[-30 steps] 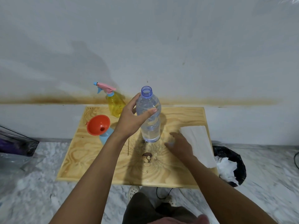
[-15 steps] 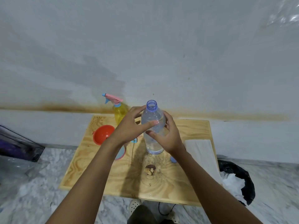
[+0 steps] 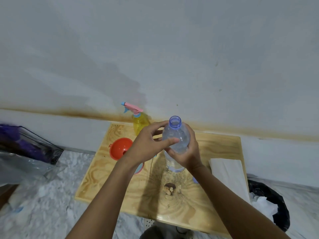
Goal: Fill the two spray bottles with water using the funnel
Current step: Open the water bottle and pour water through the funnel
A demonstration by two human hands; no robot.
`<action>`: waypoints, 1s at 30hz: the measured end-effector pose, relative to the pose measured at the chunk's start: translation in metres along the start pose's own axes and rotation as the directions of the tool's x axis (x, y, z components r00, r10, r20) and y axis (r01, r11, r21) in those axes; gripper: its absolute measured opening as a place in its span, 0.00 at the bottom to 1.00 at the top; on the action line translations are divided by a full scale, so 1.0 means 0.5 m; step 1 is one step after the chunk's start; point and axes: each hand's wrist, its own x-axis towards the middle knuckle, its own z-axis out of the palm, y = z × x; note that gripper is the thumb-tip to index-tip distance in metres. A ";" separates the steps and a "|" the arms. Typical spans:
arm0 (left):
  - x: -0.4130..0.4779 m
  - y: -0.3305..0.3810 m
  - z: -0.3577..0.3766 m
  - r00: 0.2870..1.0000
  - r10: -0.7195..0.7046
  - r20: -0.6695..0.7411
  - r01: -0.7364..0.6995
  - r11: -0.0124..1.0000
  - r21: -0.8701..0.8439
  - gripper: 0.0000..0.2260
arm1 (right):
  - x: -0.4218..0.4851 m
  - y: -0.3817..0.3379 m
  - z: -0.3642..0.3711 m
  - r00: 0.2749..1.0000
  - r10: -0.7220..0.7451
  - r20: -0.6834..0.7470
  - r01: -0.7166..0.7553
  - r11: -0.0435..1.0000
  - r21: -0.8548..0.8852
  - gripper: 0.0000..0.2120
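Both hands hold a clear water bottle [image 3: 176, 140] that stands upright on the wooden bench [image 3: 110, 183], near the middle; its top is open and it has no cap on. The left hand [image 3: 146, 149] wraps the bottle from the left, thumb across the front; the right hand [image 3: 188, 152] wraps it from the right and lower down — so each grip is closed on the bottle. The orange funnel [image 3: 119, 149] sits to the left of the hands, its wide mouth facing up; I cannot tell what it rests on, because the left wrist hides that part. A yellow spray bottle [image 3: 139, 123] with a pink and blue top stands at the back of the bench, by the wall. A white paper towel [image 3: 227, 173] lies on the right edge of the bench; a black bin [image 3: 276, 204] with white paper in it sits on the floor just beside it. A small blue cap [image 3: 196, 180] peeks out under the right arm.
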 end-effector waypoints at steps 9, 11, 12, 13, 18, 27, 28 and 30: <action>-0.001 0.006 -0.029 1.000 0.016 0.008 -0.015 0.997 -0.076 0.25 | 0.010 -0.025 0.018 0.990 -0.127 -0.069 0.113 0.979 -0.171 0.41; -0.007 0.016 -0.045 0.999 0.037 0.024 -0.034 0.994 -0.101 0.25 | 0.011 -0.047 0.017 0.987 -0.133 -0.087 0.118 0.981 -0.154 0.41; -0.012 0.018 -0.058 0.999 0.043 0.031 -0.039 0.992 -0.118 0.25 | 0.011 -0.059 0.016 0.988 -0.129 -0.085 0.116 0.983 -0.139 0.41; -0.018 0.019 -0.073 0.999 0.042 0.028 -0.038 0.989 -0.140 0.24 | 0.013 -0.071 0.015 0.989 -0.126 -0.077 0.115 0.984 -0.137 0.41; -0.046 -0.029 -0.183 0.982 -0.017 -0.188 0.010 0.999 -0.036 0.18 | 0.008 -0.117 0.015 0.992 -0.115 0.051 0.123 0.969 -0.216 0.40; -0.081 -0.218 -0.282 0.909 -0.242 -0.340 0.314 0.933 0.175 0.21 | -0.028 -0.147 0.052 0.980 0.058 0.192 -0.027 0.986 -0.163 0.36; -0.082 -0.227 -0.283 0.908 -0.250 -0.335 0.320 0.932 0.170 0.21 | -0.031 -0.145 0.056 0.976 0.069 0.206 -0.033 0.984 -0.173 0.36; -0.082 -0.238 -0.282 0.912 -0.250 -0.326 0.314 0.936 0.160 0.20 | -0.035 -0.141 0.064 0.970 0.092 0.226 -0.048 0.980 -0.193 0.36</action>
